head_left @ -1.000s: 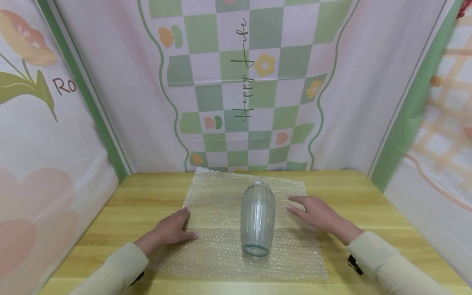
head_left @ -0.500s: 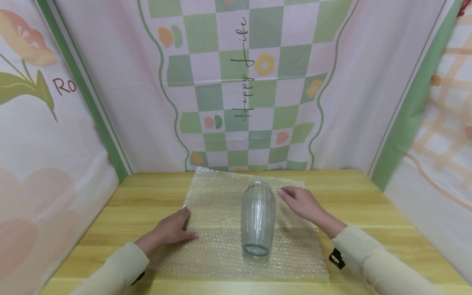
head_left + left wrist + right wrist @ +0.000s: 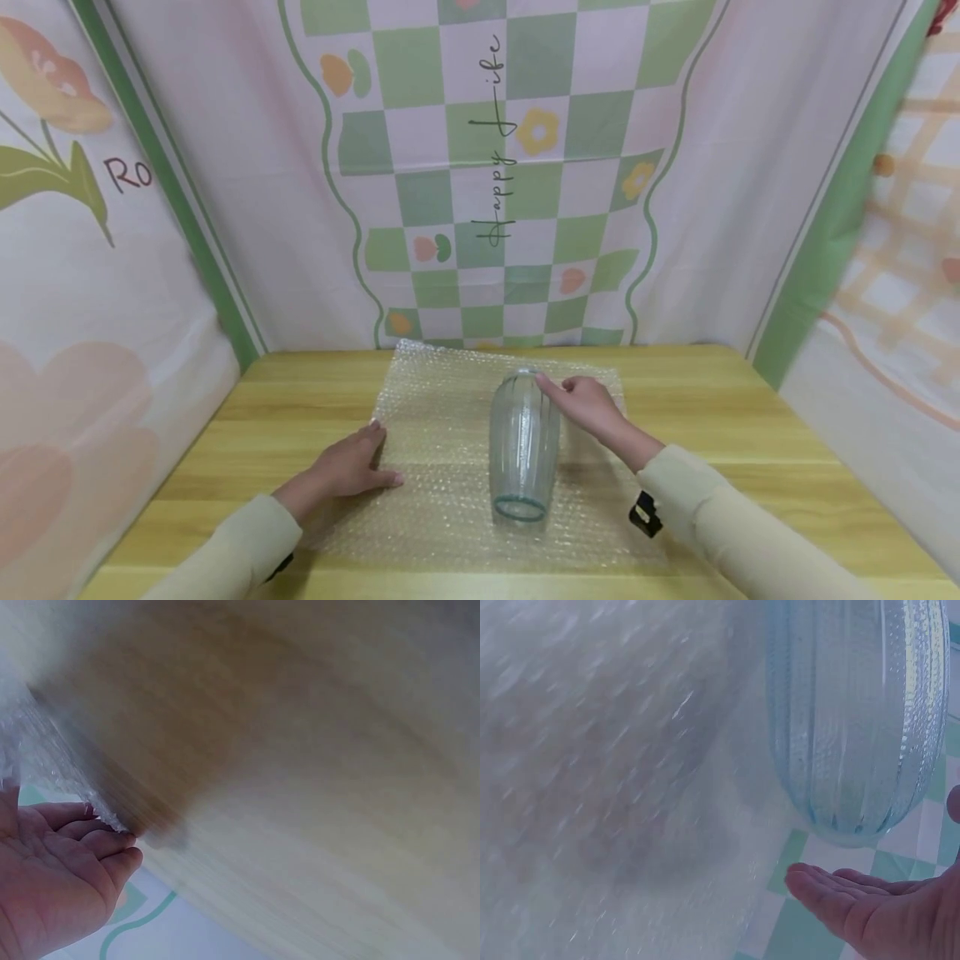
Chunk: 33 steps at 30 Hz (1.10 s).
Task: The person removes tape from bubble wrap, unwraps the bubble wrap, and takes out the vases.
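Observation:
A clear ribbed glass vase [image 3: 525, 442] lies on its side on a sheet of bubble wrap [image 3: 442, 417], its round base towards me. My right hand [image 3: 588, 404] is beside the vase's far end, and its thumb overlaps the shoulder in the head view. In the right wrist view the fingers [image 3: 832, 896] stretch out just past the end of the vase [image 3: 855, 735], with a gap between. My left hand [image 3: 345, 465] rests at the sheet's left edge, thumb on the wrap. The left wrist view shows its relaxed fingers [image 3: 112, 851] touching that edge.
The wooden table [image 3: 300, 400] bears the wrap, whose far edge lies close to the table's back edge. A green checked curtain [image 3: 480, 192] hangs right behind, and printed curtains [image 3: 97, 333] enclose both sides. A dark strap [image 3: 645, 514] shows below the right sleeve.
My right hand has moved left, from above the sheet's right part to the vase's far end. My left hand, the vase and the bubble wrap have stayed in place.

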{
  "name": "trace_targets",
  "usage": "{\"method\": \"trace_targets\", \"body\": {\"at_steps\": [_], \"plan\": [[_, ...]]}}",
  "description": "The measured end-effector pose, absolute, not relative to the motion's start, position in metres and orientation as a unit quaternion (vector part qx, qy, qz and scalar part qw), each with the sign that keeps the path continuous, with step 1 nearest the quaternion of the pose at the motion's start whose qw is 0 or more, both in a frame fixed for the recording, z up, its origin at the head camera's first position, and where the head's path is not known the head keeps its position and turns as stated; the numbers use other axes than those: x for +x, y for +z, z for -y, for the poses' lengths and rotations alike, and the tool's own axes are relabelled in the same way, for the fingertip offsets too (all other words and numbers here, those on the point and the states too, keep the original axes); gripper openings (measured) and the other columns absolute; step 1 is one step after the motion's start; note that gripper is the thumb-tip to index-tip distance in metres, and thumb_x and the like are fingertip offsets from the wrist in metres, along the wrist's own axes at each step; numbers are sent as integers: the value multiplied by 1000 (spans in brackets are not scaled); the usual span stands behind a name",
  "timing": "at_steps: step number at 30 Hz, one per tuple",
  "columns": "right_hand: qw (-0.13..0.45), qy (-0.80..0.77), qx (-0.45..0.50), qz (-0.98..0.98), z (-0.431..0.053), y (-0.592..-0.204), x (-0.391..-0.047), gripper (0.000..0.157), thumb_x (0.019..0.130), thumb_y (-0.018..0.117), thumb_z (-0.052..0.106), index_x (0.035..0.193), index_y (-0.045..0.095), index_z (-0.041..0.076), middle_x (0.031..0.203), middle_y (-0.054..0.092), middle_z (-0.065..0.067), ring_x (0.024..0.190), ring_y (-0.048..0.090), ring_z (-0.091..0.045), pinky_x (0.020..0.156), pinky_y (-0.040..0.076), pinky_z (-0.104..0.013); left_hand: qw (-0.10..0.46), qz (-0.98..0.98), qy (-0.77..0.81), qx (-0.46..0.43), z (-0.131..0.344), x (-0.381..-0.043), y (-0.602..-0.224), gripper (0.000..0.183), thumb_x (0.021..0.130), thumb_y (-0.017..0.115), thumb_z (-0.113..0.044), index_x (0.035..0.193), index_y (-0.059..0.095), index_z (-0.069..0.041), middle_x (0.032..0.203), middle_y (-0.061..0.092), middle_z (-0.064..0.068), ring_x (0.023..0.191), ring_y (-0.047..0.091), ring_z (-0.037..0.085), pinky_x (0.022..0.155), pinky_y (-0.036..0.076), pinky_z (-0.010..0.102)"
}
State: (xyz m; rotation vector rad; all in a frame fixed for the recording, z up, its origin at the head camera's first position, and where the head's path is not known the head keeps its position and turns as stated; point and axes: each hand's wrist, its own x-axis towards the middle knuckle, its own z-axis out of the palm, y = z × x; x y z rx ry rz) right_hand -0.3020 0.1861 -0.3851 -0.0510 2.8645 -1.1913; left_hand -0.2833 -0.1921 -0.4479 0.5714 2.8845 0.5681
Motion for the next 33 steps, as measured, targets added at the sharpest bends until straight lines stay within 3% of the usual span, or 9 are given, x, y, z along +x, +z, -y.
{"method": "trace_targets", "body": {"at_steps": [6, 9, 12, 18, 25, 33], "plan": [[49, -402, -3, -914, -178, -386, -304, 96, 95, 46, 68, 131, 46, -21, 130, 50, -40, 118, 52, -51, 95, 48, -57, 74, -961, 191, 187, 191, -284, -447, 91, 87, 74, -49, 143, 40, 15, 153, 28, 34, 140, 30, 46, 113, 28, 55], [53, -424, 6, -904, -176, -389, -306, 88, 94, 48, 69, 114, 56, -16, 106, 61, -30, 98, 60, -41, 86, 52, -54, 75, -961, 190, 186, 192, -284, -448, 92, 87, 74, -49, 144, 40, 14, 153, 28, 33, 140, 30, 45, 113, 28, 55], [54, -439, 14, -897, -174, -392, -309, 79, 92, 50, 70, 98, 58, -8, 84, 56, -14, 77, 55, -28, 74, 52, -49, 72, -961, 192, 188, 192, -284, -450, 91, 87, 74, -49, 143, 40, 15, 153, 28, 34, 140, 30, 46, 113, 29, 55], [52, -450, 23, -891, -168, -395, -311, 95, 90, 50, 73, 116, 55, -19, 105, 63, -26, 92, 60, -34, 82, 53, -48, 67, -961, 190, 190, 191, -283, -448, 91, 86, 75, -49, 142, 42, 14, 152, 29, 34, 139, 31, 46, 112, 30, 55], [78, -480, 24, -873, -163, -397, -310, 110, 89, 51, 74, 135, 36, -25, 131, 47, -44, 121, 50, -52, 102, 42, -58, 66, -960, 189, 196, 190, -282, -445, 91, 86, 76, -48, 141, 42, 15, 151, 30, 35, 139, 32, 47, 111, 30, 56], [101, -483, 27, -869, -160, -397, -314, 106, 85, 56, 74, 130, 46, -21, 118, 59, -32, 108, 60, -40, 93, 50, -52, 67, -962, 182, 193, 191, -282, -446, 90, 86, 75, -48, 141, 42, 14, 151, 31, 35, 138, 33, 47, 111, 31, 56]]}}
